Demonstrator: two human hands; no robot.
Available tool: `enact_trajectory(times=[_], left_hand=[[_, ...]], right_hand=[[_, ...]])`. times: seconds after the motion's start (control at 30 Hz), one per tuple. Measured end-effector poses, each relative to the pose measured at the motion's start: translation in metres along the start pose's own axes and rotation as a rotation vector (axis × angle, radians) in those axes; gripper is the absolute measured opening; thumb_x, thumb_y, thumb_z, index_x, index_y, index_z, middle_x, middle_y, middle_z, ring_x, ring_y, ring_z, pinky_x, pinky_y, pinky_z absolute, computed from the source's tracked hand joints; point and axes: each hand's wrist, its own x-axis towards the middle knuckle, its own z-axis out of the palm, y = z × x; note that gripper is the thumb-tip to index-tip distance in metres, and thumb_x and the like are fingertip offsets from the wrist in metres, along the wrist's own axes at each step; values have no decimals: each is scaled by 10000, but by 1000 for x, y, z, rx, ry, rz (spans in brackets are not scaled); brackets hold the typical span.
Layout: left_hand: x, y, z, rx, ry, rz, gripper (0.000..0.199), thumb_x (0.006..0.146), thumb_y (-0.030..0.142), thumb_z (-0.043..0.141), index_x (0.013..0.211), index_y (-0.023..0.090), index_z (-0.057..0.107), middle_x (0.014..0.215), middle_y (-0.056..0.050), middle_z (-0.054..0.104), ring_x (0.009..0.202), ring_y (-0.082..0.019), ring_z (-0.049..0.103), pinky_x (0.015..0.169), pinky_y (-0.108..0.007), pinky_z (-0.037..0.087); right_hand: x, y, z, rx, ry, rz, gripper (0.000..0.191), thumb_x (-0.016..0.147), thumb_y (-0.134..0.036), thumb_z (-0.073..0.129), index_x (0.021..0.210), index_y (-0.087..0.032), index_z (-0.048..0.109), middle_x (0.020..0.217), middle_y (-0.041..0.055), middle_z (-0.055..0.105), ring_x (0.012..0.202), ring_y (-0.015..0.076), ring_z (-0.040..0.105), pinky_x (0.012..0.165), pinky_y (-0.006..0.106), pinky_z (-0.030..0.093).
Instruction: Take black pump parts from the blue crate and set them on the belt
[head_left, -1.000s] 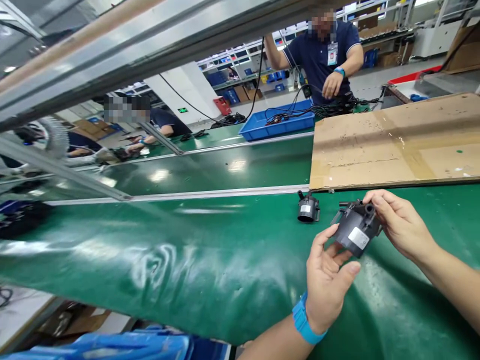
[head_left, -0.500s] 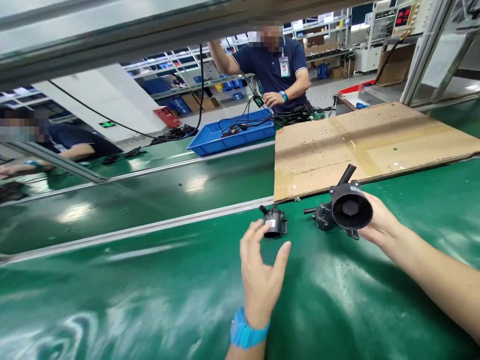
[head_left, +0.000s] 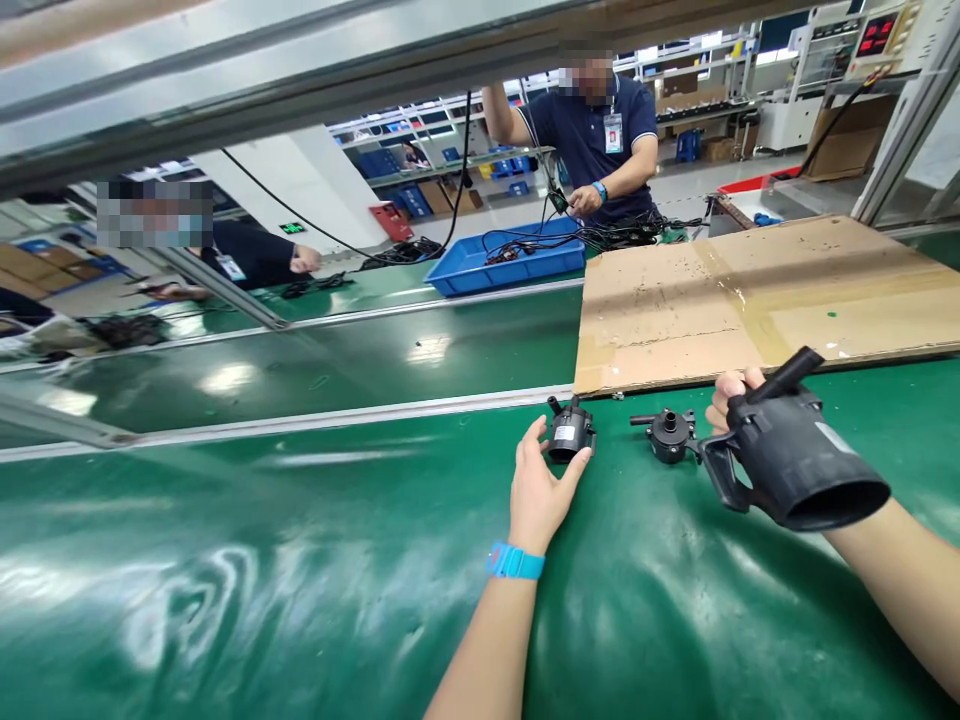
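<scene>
head view | left hand (head_left: 541, 487) open, fingers curled round small black housing (head_left: 570, 439) on green belt (head_left: 315, 560), touching, not lifted | right hand (head_left: 739, 400) gripping large black housing (head_left: 791, 462) above belt | third black part (head_left: 669, 435) lies between, beside cardboard sheet (head_left: 757, 300)

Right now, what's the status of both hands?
Left hand closing on small black part. Right hand holds black housing. Third part lies between.
</scene>
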Motion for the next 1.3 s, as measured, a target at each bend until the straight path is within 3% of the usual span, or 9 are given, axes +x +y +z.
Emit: enact_trajectory(times=[0.2,0.3,0.37,0.47,0.53,0.77,1.0,1.13,1.3], left_hand=[[20,-17,-1,-323,-134,-55,1176,779,595,763,1636,226,47,1668,-181,172,1526,-320,261,1244,-474,238],[32,-26,-5,-508,-192,-56,1217,782,585,767,1641,219,-14,1672,-169,179,1555,-289,190,1271,-449,159],[36,-29,-6,-554,-224,-48,1230,758,544,806,1644,208,22,1642,-177,267,1541,-284,236,1268,-444,174],[36,-29,-5,-479,-256,-25,1163,683,455,882,1612,169,244,1561,-189,406,1478,-310,356,1242,-451,250],[34,-26,-3,-466,-221,-25,1064,635,427,907,1525,131,404,1520,-193,446,1408,-327,440,1206,-453,326],[7,17,-21,-892,-134,-39,1071,522,438,966,1397,155,417,1348,-180,553,1136,-282,622,945,-365,542],[-45,75,-25,-1196,-284,51,1010,473,610,935,1306,229,508,1221,-90,629,1117,-250,640,938,-324,549],[-56,85,-15,-1132,-361,146,1068,407,575,962,1322,213,547,1263,-132,605,1205,-301,604,1072,-438,494],[-63,92,-14,-713,-178,553,1102,412,570,963,1404,281,578,1222,-91,561,1126,-229,583,1068,-386,509]], right_hand=[[-14,-9,2,450,-109,147,309,899,-409,686,792,-203,481,807,12,475,603,113,400,504,240,372],[-26,-18,14,-76,-259,-17,265,1027,-464,505,926,-236,594,784,12,533,614,117,469,521,249,387],[-32,-12,26,-563,-359,-314,184,1055,-374,482,1012,-249,610,859,9,616,718,126,559,625,261,442],[-37,16,45,-1021,-389,-752,87,1037,-251,525,1102,-214,570,917,20,657,796,157,595,716,305,456],[-35,37,53,-1159,-372,-858,115,1034,-250,525,1108,-171,564,858,38,638,750,180,577,682,336,450],[-27,42,44,-908,-272,-442,274,1050,-392,506,1279,-276,601,1092,29,661,995,174,625,855,327,472],[-34,21,57,-139,-233,112,498,1017,-565,506,1374,-226,578,903,32,583,746,135,494,674,269,438],[-38,20,67,63,-276,232,464,1004,-568,528,1249,-189,634,785,27,525,674,135,429,617,269,381],[-41,17,69,108,-327,200,360,1010,-523,544,959,-176,628,804,20,536,703,113,442,641,239,369]])
